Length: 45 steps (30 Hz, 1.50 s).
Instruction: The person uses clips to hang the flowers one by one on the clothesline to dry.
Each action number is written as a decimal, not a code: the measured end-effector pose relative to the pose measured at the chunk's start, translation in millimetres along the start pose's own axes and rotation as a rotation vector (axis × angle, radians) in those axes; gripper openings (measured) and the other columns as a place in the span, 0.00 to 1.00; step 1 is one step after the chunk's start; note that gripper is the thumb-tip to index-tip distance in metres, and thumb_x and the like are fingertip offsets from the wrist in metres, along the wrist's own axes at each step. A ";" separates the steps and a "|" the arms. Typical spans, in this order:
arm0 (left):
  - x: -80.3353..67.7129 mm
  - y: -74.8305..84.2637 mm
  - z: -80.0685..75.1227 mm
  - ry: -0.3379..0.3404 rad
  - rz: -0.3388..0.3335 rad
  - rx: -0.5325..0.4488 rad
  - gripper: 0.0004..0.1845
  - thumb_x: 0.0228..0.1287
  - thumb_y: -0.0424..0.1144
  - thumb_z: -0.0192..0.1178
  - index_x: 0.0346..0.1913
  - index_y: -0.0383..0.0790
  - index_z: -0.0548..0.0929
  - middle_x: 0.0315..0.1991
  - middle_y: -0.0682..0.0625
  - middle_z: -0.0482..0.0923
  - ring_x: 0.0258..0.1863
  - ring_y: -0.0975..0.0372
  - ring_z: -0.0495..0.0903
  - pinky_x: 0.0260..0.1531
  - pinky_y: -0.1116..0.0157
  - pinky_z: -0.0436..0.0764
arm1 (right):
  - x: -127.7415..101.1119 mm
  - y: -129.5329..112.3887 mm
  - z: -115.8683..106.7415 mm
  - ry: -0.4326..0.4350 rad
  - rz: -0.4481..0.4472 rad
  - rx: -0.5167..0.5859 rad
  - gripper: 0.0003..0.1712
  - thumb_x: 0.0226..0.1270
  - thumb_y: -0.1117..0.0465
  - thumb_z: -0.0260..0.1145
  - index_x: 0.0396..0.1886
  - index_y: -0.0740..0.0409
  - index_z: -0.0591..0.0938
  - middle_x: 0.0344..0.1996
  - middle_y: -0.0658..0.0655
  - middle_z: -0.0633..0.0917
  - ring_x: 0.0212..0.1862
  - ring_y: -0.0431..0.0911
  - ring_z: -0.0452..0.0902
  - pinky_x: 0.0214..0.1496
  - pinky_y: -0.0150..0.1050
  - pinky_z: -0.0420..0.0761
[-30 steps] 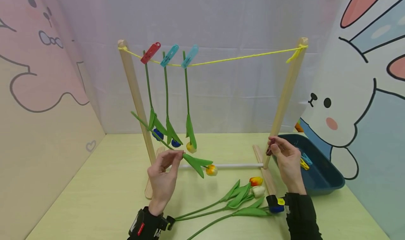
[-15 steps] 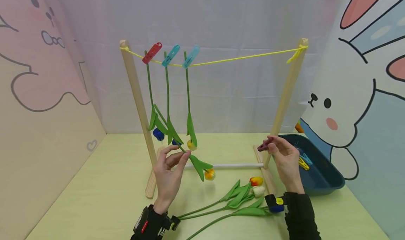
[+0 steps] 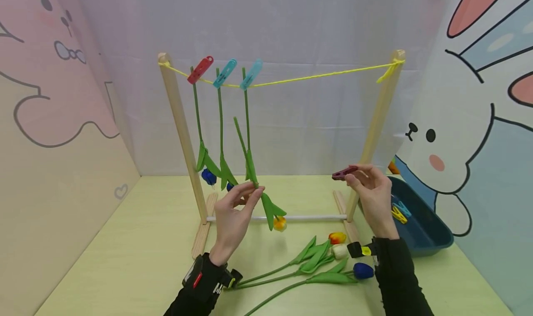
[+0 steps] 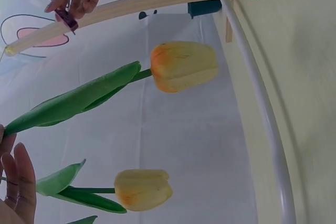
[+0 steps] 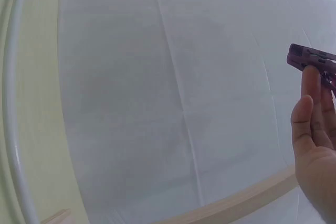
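My left hand pinches the thin green stem of an artificial tulip with an orange-yellow head, holding it upright in front of the wooden drying rack with a yellow string line; the flower head hangs down just above the white crossbar. My right hand holds a small dark maroon plastic clothespin in a narrow fingertip grip, near the right wooden post.

I judge the step in hand to be bringing stem and peg together at the line. The next move calls for lifting the stem tip to the string beside the light blue peg, and squeezing the maroon peg open to bite both string and stem.

Three tulips already hang head-down from a red peg, a teal peg and the light blue one. The stems look rubbery, the leaves soft and matte, the petals smooth. More tulips lie on the pale green surface, and a dark blue tray holds spare pegs.
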<state>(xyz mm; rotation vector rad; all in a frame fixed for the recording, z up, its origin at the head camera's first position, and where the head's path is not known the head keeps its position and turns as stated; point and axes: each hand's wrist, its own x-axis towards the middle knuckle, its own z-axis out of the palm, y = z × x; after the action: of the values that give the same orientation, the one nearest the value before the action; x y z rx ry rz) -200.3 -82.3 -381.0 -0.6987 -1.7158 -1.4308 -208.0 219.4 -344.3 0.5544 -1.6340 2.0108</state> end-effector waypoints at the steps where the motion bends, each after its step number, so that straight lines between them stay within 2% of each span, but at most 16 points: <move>1: 3.4 4.9 0.9 -0.006 -0.005 0.017 0.11 0.67 0.35 0.66 0.50 0.38 0.86 0.39 0.47 0.90 0.35 0.69 0.82 0.38 0.75 0.79 | 2.5 -1.6 1.4 -0.016 -0.022 0.006 0.09 0.69 0.73 0.64 0.47 0.65 0.82 0.39 0.48 0.86 0.40 0.37 0.84 0.45 0.25 0.83; 3: 8.6 9.6 3.0 -0.017 -0.023 0.042 0.11 0.66 0.34 0.66 0.49 0.35 0.86 0.38 0.44 0.90 0.34 0.68 0.81 0.36 0.75 0.78 | 7.4 -5.3 4.0 -0.043 -0.058 0.021 0.09 0.69 0.73 0.64 0.47 0.64 0.82 0.39 0.48 0.86 0.40 0.37 0.85 0.46 0.25 0.84; 4: 14.8 24.1 1.9 -0.030 -0.052 0.082 0.10 0.63 0.31 0.68 0.47 0.33 0.86 0.37 0.42 0.89 0.31 0.67 0.80 0.33 0.75 0.78 | 9.8 -7.2 5.4 -0.051 -0.074 0.023 0.09 0.69 0.73 0.65 0.47 0.63 0.83 0.38 0.48 0.86 0.40 0.37 0.85 0.47 0.25 0.84; 13: 36.1 28.5 13.2 -0.065 -0.148 0.061 0.10 0.62 0.33 0.69 0.47 0.35 0.88 0.38 0.41 0.90 0.26 0.56 0.80 0.26 0.74 0.75 | 36.1 -24.8 23.8 -0.044 -0.125 0.010 0.08 0.67 0.68 0.68 0.43 0.55 0.86 0.39 0.47 0.85 0.42 0.38 0.84 0.51 0.26 0.84; 17: 47.0 26.8 18.3 -0.075 -0.127 0.050 0.10 0.63 0.32 0.68 0.47 0.34 0.88 0.38 0.39 0.89 0.22 0.56 0.78 0.23 0.73 0.74 | 49.9 -32.0 35.3 -0.018 -0.184 -0.007 0.06 0.65 0.66 0.71 0.41 0.56 0.86 0.38 0.47 0.84 0.40 0.37 0.84 0.50 0.26 0.85; 20: 50.7 18.6 19.5 -0.082 -0.079 0.049 0.11 0.66 0.37 0.67 0.49 0.38 0.87 0.40 0.43 0.90 0.23 0.60 0.77 0.25 0.71 0.76 | 60.7 -37.1 44.7 -0.003 -0.239 -0.011 0.05 0.64 0.65 0.72 0.39 0.58 0.85 0.37 0.47 0.84 0.40 0.36 0.85 0.49 0.26 0.85; 21: 47.1 -6.3 23.9 -0.076 -0.057 0.026 0.12 0.68 0.41 0.66 0.51 0.41 0.87 0.42 0.46 0.90 0.24 0.62 0.77 0.28 0.71 0.77 | 64.6 -38.8 47.7 -0.001 -0.258 -0.018 0.06 0.63 0.63 0.73 0.38 0.58 0.85 0.37 0.47 0.84 0.40 0.36 0.85 0.48 0.26 0.86; 23: 44.4 -36.4 29.5 -0.056 0.004 0.001 0.13 0.69 0.40 0.65 0.54 0.44 0.86 0.45 0.52 0.89 0.24 0.69 0.75 0.27 0.74 0.72 | 72.3 -42.6 52.8 -0.003 -0.306 -0.030 0.07 0.63 0.61 0.74 0.38 0.57 0.85 0.36 0.45 0.84 0.38 0.35 0.85 0.46 0.26 0.86; 27: 49.5 -49.8 33.5 -0.059 -0.013 -0.020 0.15 0.69 0.42 0.65 0.56 0.44 0.85 0.46 0.50 0.89 0.19 0.68 0.72 0.21 0.72 0.68 | 88.1 -52.8 62.1 -0.017 -0.374 -0.023 0.06 0.62 0.62 0.75 0.37 0.58 0.86 0.33 0.45 0.85 0.30 0.34 0.83 0.34 0.23 0.82; 28: 56.2 -25.5 29.8 -0.065 -0.037 -0.005 0.15 0.68 0.39 0.66 0.55 0.42 0.85 0.45 0.47 0.89 0.17 0.66 0.72 0.19 0.71 0.68 | 91.9 -55.7 64.5 -0.020 -0.386 -0.020 0.06 0.62 0.63 0.74 0.36 0.59 0.86 0.32 0.45 0.86 0.27 0.34 0.82 0.31 0.22 0.80; 30: 64.9 5.7 26.3 -0.089 -0.118 0.025 0.14 0.68 0.37 0.65 0.53 0.33 0.85 0.43 0.38 0.88 0.15 0.60 0.72 0.18 0.67 0.72 | 98.7 -61.2 69.5 -0.028 -0.397 -0.011 0.07 0.62 0.63 0.75 0.36 0.59 0.85 0.32 0.45 0.87 0.23 0.34 0.79 0.26 0.23 0.76; 34: 75.1 29.8 26.5 -0.098 -0.182 0.028 0.14 0.67 0.31 0.65 0.52 0.27 0.84 0.43 0.32 0.86 0.14 0.58 0.73 0.18 0.69 0.74 | 110.0 -71.3 79.5 -0.046 -0.446 -0.078 0.13 0.62 0.58 0.75 0.36 0.64 0.84 0.32 0.44 0.86 0.20 0.33 0.78 0.23 0.24 0.72; 38: 77.5 18.2 29.1 -0.102 -0.177 -0.016 0.15 0.69 0.41 0.65 0.53 0.37 0.86 0.44 0.39 0.88 0.13 0.58 0.74 0.16 0.65 0.75 | 118.8 -78.7 88.9 -0.065 -0.496 -0.142 0.21 0.63 0.57 0.75 0.37 0.74 0.80 0.33 0.41 0.85 0.22 0.32 0.82 0.24 0.24 0.74; 39: 74.7 -10.5 35.1 -0.094 -0.155 -0.041 0.17 0.69 0.46 0.64 0.54 0.40 0.86 0.45 0.43 0.89 0.14 0.62 0.75 0.17 0.67 0.75 | 120.8 -80.3 91.1 -0.072 -0.503 -0.146 0.22 0.64 0.59 0.74 0.37 0.77 0.79 0.33 0.41 0.85 0.23 0.32 0.83 0.24 0.24 0.74; 42: 76.1 -19.4 36.8 -0.100 -0.142 -0.072 0.19 0.69 0.51 0.63 0.55 0.44 0.86 0.45 0.47 0.89 0.13 0.63 0.76 0.15 0.65 0.74 | 126.2 -84.8 97.2 -0.089 -0.511 -0.150 0.18 0.65 0.63 0.73 0.37 0.78 0.79 0.33 0.39 0.86 0.22 0.32 0.82 0.24 0.24 0.74; 45: 79.2 -14.7 38.6 -0.103 -0.164 -0.077 0.18 0.70 0.47 0.64 0.55 0.39 0.85 0.46 0.43 0.88 0.12 0.63 0.75 0.13 0.66 0.73 | 130.5 -89.7 102.9 -0.103 -0.493 -0.107 0.09 0.64 0.68 0.71 0.35 0.73 0.81 0.31 0.41 0.86 0.17 0.33 0.77 0.21 0.25 0.68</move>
<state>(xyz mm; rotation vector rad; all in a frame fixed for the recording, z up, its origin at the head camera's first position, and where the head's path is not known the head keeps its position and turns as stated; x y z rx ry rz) -263.7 -53.3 -325.3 -0.6963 -1.8409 -1.6052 -257.6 148.7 -176.5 0.9295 -1.4714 1.5480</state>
